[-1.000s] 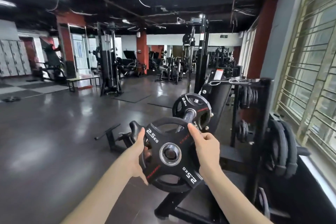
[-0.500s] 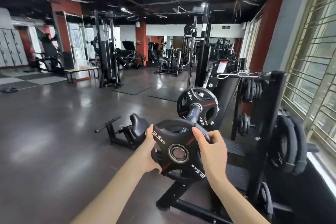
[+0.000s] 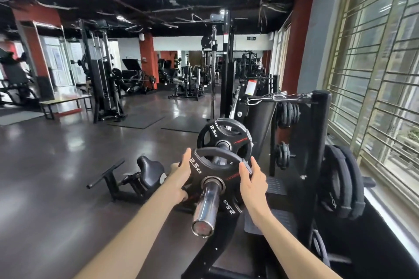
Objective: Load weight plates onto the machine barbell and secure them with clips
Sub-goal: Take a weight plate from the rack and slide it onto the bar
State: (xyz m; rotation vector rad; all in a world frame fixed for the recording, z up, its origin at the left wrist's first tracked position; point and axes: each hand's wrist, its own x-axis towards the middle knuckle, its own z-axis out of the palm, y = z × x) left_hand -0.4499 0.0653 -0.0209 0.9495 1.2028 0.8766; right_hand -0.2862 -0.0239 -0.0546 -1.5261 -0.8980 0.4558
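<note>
A black 2.5 kg weight plate [image 3: 204, 170] sits threaded on the chrome barbell sleeve [image 3: 206, 206], whose end pokes out toward me. My left hand [image 3: 182, 175] grips the plate's left rim and my right hand [image 3: 254, 179] grips its right rim. Farther along the same sleeve stands another black 2.5 kg plate [image 3: 223, 137], a short gap beyond the one I hold. Spring clips [image 3: 280, 97] hang on a peg at the top of the plate rack.
A black plate rack [image 3: 318, 142] stands to the right with small plates [image 3: 289, 112] and large plates [image 3: 342, 179] on its pegs. A barred window wall [image 3: 385, 75] runs along the right. A low black seat attachment [image 3: 149, 170] lies on the floor to the left.
The plate was held free in front of the sleeve; both hands pushed it forward and it is now slid onto the sleeve, with the chrome end showing through its hole.
</note>
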